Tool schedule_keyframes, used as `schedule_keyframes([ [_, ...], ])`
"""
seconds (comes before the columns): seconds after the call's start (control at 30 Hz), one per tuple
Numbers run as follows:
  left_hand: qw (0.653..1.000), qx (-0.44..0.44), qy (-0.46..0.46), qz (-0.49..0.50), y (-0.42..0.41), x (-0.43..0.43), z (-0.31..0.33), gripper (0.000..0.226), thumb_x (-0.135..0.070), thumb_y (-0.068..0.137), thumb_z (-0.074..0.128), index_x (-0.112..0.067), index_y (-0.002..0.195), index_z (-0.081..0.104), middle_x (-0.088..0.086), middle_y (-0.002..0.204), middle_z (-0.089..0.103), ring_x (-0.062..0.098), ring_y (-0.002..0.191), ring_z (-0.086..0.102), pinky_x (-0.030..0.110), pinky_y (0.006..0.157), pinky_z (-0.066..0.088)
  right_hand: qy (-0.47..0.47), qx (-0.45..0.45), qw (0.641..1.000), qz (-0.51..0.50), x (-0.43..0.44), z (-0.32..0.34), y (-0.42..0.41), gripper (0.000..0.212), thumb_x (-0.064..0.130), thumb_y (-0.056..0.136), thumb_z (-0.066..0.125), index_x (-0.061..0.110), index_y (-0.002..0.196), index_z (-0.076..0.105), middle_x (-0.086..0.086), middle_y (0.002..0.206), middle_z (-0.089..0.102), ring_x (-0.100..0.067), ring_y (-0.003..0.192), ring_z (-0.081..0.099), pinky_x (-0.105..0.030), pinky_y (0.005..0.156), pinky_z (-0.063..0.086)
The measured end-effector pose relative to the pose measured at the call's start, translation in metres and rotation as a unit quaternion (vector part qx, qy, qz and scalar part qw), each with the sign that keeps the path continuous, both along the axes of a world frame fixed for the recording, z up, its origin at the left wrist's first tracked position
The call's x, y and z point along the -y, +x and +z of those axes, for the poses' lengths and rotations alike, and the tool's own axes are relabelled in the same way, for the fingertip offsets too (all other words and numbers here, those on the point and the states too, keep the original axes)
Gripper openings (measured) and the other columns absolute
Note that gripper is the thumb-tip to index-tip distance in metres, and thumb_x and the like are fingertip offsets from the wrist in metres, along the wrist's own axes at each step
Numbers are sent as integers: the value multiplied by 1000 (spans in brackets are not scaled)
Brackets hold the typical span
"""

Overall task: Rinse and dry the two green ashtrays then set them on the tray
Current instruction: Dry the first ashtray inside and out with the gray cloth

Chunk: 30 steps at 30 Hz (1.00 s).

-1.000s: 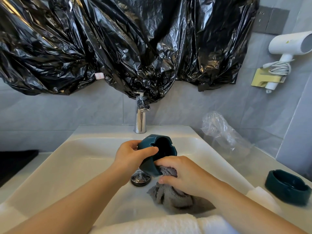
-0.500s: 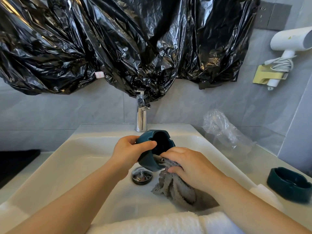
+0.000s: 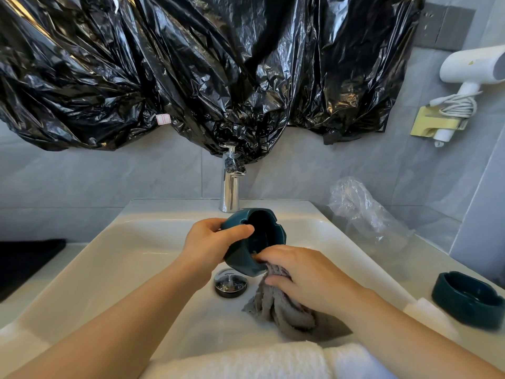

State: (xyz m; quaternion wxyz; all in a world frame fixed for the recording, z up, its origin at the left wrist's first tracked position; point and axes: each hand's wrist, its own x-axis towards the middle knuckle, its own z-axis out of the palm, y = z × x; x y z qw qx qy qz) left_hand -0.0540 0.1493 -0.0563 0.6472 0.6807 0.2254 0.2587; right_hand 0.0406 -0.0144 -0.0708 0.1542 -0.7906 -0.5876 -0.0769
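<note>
left hand [image 3: 210, 243] curled round a green ashtray [image 3: 252, 242], thumb over its rim, tipped on edge with its opening toward the camera, above the sink [image 3: 123, 258] near the drain [image 3: 231, 283]. right hand [image 3: 306, 277] bunches a grey cloth [image 3: 284, 310], fingers curled, pressing it to the ashtray's lower rim. second green ashtray [image 3: 468, 299] sits upright on the counter, well right of both hands.

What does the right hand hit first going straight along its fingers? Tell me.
The green ashtray in the left hand; the right hand, gripping the grey cloth, seems to touch its lower rim.
</note>
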Motion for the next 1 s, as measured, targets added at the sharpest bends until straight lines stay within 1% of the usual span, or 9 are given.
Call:
schedule_keyframes([
  [0.1, 1000, -11, 19, -12, 0, 1, 0, 33, -20, 76, 80, -9, 104, 65, 12, 99, 71, 27, 92, 69, 39, 82, 59, -27, 20, 999, -36, 3, -1, 6, 33, 32, 93, 59, 35, 126, 53, 15, 120, 59, -11, 107, 58, -32, 87, 50],
  [0.2, 999, -19, 47, -18, -1, -1, 0, 31, -21, 76, 80, -12, 102, 66, 10, 98, 72, 27, 92, 70, 41, 83, 59, -22, 85, 995, -49, 6, 2, 10, 23, 20, 92, 56, 34, 110, 53, 14, 109, 59, -16, 100, 58, -36, 78, 50],
  [0.3, 999, -27, 36, -18, -1, -3, 2, 38, -23, 76, 79, -9, 109, 66, 11, 100, 72, 28, 95, 68, 43, 88, 57, -1, 103, 993, -54, 11, 6, 15, 37, 11, 89, 55, 35, 116, 54, 16, 115, 60, -17, 104, 57, -38, 81, 50],
  [0.47, 1000, -14, -1, -6, -2, -2, 2, 34, -21, 77, 78, -6, 106, 66, 13, 96, 72, 26, 92, 68, 40, 82, 59, -34, 70, 997, 3, 6, 0, 3, 43, 23, 93, 58, 33, 134, 51, 17, 136, 52, -11, 121, 52, -35, 96, 49],
  [0.63, 1000, -8, -4, 0, 0, 0, 0, 31, -23, 78, 78, -9, 102, 66, 13, 99, 71, 28, 95, 68, 45, 87, 58, -28, 32, 999, 11, 1, -4, 1, 29, 32, 94, 58, 30, 122, 56, 15, 119, 59, -11, 106, 57, -34, 87, 50],
  [0.73, 1000, -18, -1, -15, 0, 2, 0, 35, -22, 77, 79, -8, 106, 66, 14, 101, 71, 29, 96, 68, 45, 87, 58, -51, 77, 996, -10, 3, 0, 5, 21, 33, 95, 55, 29, 115, 59, 13, 113, 59, -14, 101, 59, -34, 80, 51],
  [0.87, 998, -45, -10, -50, -4, -6, 4, 42, -22, 76, 79, -4, 112, 64, 15, 102, 73, 31, 96, 70, 45, 87, 58, -33, 181, 982, -35, 7, 4, 9, 29, 24, 93, 55, 31, 121, 58, 7, 130, 47, -20, 111, 52, -35, 75, 51],
  [0.93, 996, -57, -10, -66, -7, -10, 6, 43, -22, 77, 79, -4, 113, 64, 16, 103, 73, 31, 96, 71, 44, 87, 58, -19, 183, 982, -37, 8, 3, 8, 32, 21, 93, 57, 28, 125, 57, 3, 141, 37, -22, 115, 48, -32, 78, 49],
  [1.0, 996, -58, -6, -62, -9, -11, 6, 42, -24, 77, 79, -5, 112, 65, 15, 103, 73, 29, 96, 70, 42, 86, 59, -28, 179, 983, -8, 7, 2, 6, 27, 25, 95, 56, 25, 121, 59, 4, 135, 40, -21, 112, 49, -33, 76, 49],
])
